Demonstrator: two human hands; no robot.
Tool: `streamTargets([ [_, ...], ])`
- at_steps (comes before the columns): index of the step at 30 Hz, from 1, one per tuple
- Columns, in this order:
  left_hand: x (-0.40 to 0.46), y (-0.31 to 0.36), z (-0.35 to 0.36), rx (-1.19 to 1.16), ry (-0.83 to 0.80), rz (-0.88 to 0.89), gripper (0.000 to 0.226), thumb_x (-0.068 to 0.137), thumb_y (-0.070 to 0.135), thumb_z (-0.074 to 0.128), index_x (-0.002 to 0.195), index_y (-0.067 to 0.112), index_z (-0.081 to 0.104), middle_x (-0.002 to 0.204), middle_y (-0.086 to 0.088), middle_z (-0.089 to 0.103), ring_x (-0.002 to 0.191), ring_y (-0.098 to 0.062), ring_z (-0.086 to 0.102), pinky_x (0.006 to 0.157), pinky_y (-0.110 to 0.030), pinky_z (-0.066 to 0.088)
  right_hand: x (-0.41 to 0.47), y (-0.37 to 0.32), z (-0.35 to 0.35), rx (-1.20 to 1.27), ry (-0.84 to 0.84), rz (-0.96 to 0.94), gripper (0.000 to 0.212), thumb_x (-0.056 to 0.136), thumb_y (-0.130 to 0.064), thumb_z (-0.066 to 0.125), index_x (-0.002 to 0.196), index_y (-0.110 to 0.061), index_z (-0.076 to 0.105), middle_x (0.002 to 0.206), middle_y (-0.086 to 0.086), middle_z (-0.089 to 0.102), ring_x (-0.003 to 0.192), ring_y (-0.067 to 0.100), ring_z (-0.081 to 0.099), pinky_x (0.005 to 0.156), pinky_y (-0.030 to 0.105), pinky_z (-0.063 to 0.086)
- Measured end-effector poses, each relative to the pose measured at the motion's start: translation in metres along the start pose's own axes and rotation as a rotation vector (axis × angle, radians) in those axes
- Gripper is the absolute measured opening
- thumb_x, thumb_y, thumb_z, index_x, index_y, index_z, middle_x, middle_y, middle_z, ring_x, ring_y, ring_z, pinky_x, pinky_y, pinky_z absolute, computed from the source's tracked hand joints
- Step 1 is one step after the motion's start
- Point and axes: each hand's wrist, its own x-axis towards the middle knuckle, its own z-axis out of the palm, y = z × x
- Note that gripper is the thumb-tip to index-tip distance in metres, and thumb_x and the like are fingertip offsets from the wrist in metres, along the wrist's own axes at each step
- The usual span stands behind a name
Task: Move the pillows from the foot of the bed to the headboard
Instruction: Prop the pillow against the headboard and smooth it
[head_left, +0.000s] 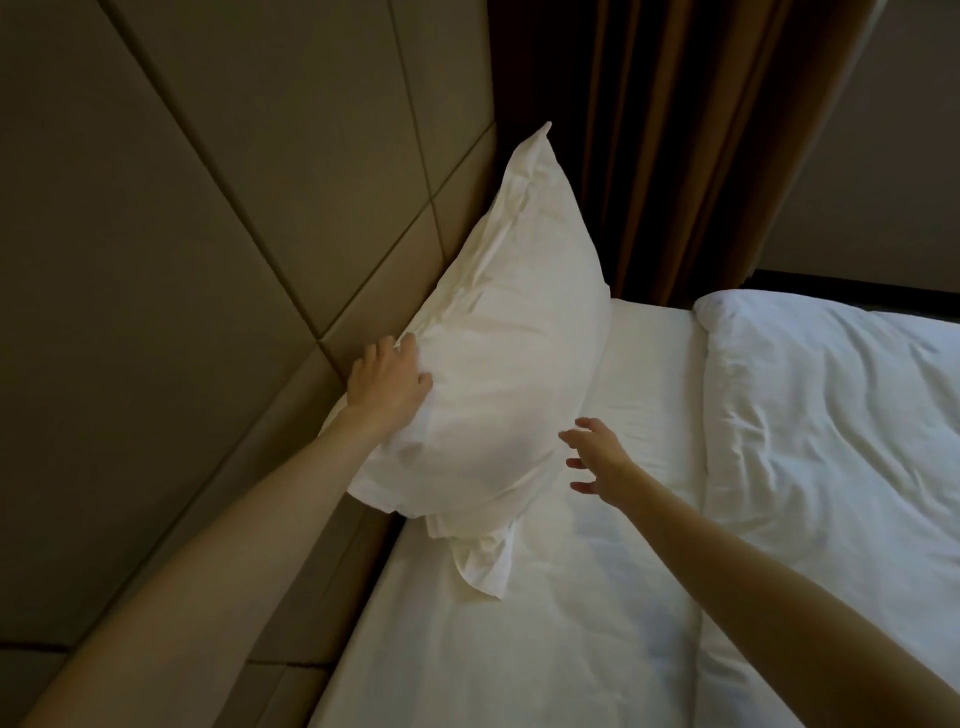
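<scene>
A person's left hand (387, 382) grips the edge of a white pillow (498, 353) propped tilted against the padded headboard (208, 260), while the right hand (597, 457) (fingers spread, holding nothing) hovers just beside the pillow above the bed sheet (571, 623).

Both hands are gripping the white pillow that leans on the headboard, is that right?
Not quite. Only the left hand grips the pillow that leans on the headboard. The right hand is open, fingers spread, gripping nothing, as the head view shows.
</scene>
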Motion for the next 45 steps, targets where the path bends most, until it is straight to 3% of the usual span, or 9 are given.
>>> streamTargets([
  [5,0.064,0.029,0.009,-0.183,-0.064,-0.072,0.062,0.095,0.045,0.042,0.142,0.008,0.026,0.144,-0.02,0.037,0.128,-0.038,0.037,0.101,-0.046,0.034,0.047,-0.017,-0.018,0.054,-0.129,0.053,0.081,0.086,-0.035,0.065,0.148,-0.037,0.014,0.158,0.01,0.019,0.138,0.043,0.027,0.09,0.064,0.039],
  [10,0.097,0.05,0.037,-0.326,-0.092,-0.203,0.092,0.083,0.051,0.06,0.146,0.004,0.013,0.148,-0.022,0.031,0.134,-0.038,0.031,0.107,-0.048,0.032,0.096,-0.019,-0.021,0.18,-0.052,0.071,0.083,0.086,-0.03,0.066,0.148,-0.037,0.012,0.157,0.011,0.019,0.139,0.042,0.025,0.091,0.068,0.037],
  [15,0.105,0.046,0.068,-0.225,-0.028,-0.126,0.044,0.095,0.034,0.046,0.124,0.003,0.035,0.118,-0.024,0.056,0.097,-0.037,0.055,0.068,-0.039,0.041,0.135,-0.001,-0.017,0.294,-0.024,0.105,0.104,0.073,-0.046,0.075,0.149,-0.035,0.005,0.157,0.011,0.019,0.141,0.042,0.023,0.098,0.07,0.029],
  [19,0.095,0.039,0.083,-0.186,0.082,-0.046,0.03,0.098,0.036,0.036,0.114,0.009,0.038,0.103,-0.019,0.06,0.082,-0.036,0.053,0.064,-0.039,0.037,0.147,0.016,-0.007,0.305,-0.106,0.173,0.109,0.063,-0.068,0.068,0.15,-0.027,0.016,0.157,0.005,0.024,0.141,0.036,0.025,0.102,0.066,0.028],
  [23,0.08,0.031,0.084,-0.234,0.198,-0.014,0.027,0.099,0.036,0.035,0.107,0.011,0.042,0.086,-0.015,0.06,0.071,-0.031,0.051,0.061,-0.038,0.039,0.143,0.008,0.03,0.565,-0.081,0.072,0.087,0.073,-0.074,0.05,0.137,-0.016,0.049,0.137,0.008,0.056,0.126,0.028,0.051,0.1,0.044,0.045],
  [28,0.083,0.037,0.05,-0.232,0.412,0.131,0.02,0.098,0.024,0.039,0.102,0.008,0.05,0.062,-0.008,0.051,0.054,-0.027,0.045,0.05,-0.032,0.028,0.125,-0.015,0.067,0.737,0.112,-0.131,0.053,0.092,-0.043,0.051,0.138,-0.017,0.045,0.135,0.01,0.057,0.121,0.031,0.054,0.103,0.05,0.044],
  [39,0.144,0.062,-0.054,-0.322,0.616,0.156,0.035,0.097,0.018,0.039,0.129,0.017,0.052,0.103,-0.017,0.065,0.089,-0.04,0.059,0.065,-0.041,0.04,0.119,-0.144,0.033,0.625,0.1,-0.398,0.025,0.093,-0.028,0.054,0.117,-0.022,0.058,0.116,0.003,0.065,0.106,0.024,0.062,0.087,0.039,0.053],
  [43,0.176,0.069,-0.058,-0.014,0.496,0.074,0.027,0.098,0.02,0.039,0.12,0.015,0.053,0.11,-0.017,0.05,0.095,-0.039,0.05,0.067,-0.042,0.034,0.124,-0.17,0.0,0.244,0.027,-0.103,0.033,0.093,-0.045,0.044,0.1,-0.017,0.059,0.092,0.005,0.058,0.083,0.021,0.054,0.076,0.036,0.046],
  [45,0.182,0.072,-0.043,0.136,0.485,0.168,0.029,0.094,0.012,0.042,0.119,0.019,0.055,0.118,-0.015,0.048,0.101,-0.036,0.046,0.076,-0.042,0.036,0.121,-0.154,-0.014,0.09,-0.042,0.073,0.041,0.093,-0.05,0.041,0.112,-0.014,0.05,0.107,0.01,0.052,0.094,0.027,0.052,0.077,0.042,0.043],
])
